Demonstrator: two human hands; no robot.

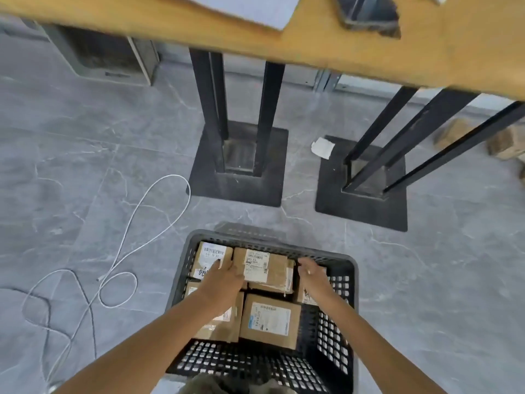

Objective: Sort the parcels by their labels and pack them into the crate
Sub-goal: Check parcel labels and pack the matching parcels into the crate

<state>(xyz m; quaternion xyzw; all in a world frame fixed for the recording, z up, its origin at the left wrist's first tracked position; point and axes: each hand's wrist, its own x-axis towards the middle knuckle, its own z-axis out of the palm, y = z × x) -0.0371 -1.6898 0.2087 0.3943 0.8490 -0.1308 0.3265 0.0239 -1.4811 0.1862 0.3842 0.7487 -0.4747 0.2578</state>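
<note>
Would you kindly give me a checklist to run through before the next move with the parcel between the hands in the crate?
1. Hands on the middle parcel: left hand at its left edge, right hand at its right edge. Ok.
2. Firm grip: cannot tell from this view.
3. Its label faces up: ok; the text is too blurred to check the sorting.
4. Room in the crate: bare bottom shows along the near side. Ok.
5. The white cable on the floor lies left of the crate, apart from it. Ok.
</note>
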